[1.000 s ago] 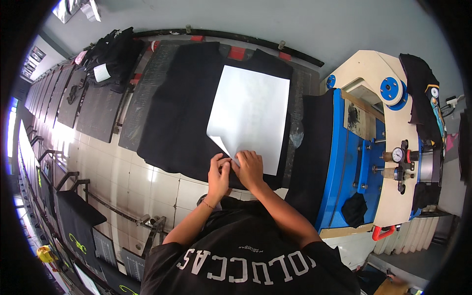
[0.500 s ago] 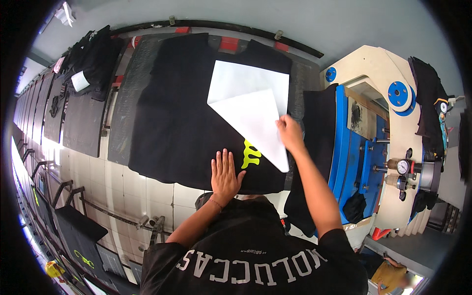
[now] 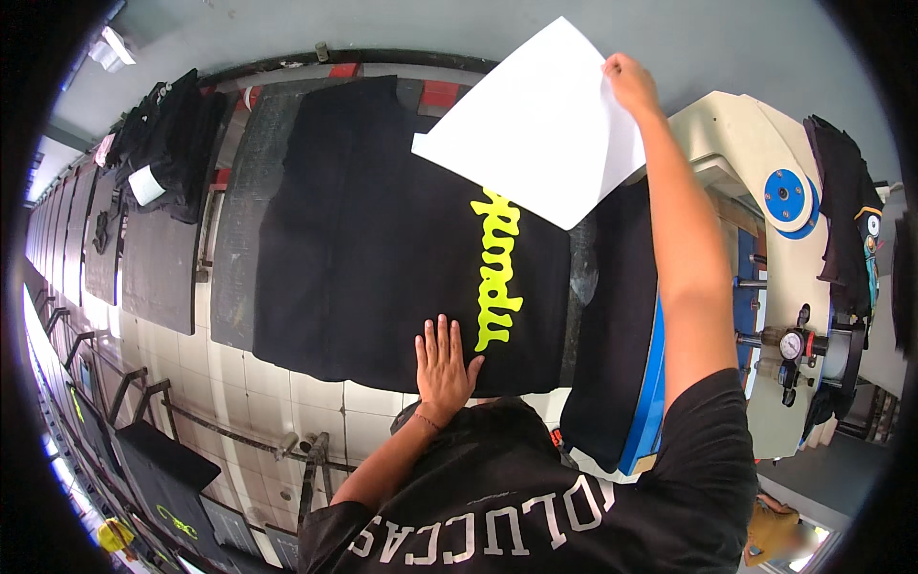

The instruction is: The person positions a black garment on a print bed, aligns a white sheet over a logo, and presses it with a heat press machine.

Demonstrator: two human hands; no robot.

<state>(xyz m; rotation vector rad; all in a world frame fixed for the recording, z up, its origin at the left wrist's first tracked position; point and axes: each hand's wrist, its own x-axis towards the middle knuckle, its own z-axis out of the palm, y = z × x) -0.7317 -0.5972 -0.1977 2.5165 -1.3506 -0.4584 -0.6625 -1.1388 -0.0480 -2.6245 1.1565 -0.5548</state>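
A black shirt (image 3: 363,230) lies spread over a dark flat board (image 3: 234,258). Neon-yellow lettering (image 3: 497,258) runs down its right part. My left hand (image 3: 445,368) rests flat on the near edge of the shirt, fingers stretched, just left of the lettering's lower end. Up at the far right, my right hand (image 3: 631,84) pinches one corner of a white paper sheet (image 3: 545,124). That sheet is raised and slanted, hiding the top end of the lettering and part of the shirt.
To the right, black cloth (image 3: 607,325) hangs beside a cream-and-blue machine (image 3: 765,163) with a round gauge (image 3: 792,344). More dark boards (image 3: 158,263) line up at the left, with black garments (image 3: 172,143) heaped beyond. Another person (image 3: 773,526) is at the lower right.
My right hand has moved up and away, carrying the paper sheet off much of the shirt. Far more yellow lettering shows. My left hand stays flat near the shirt's edge.
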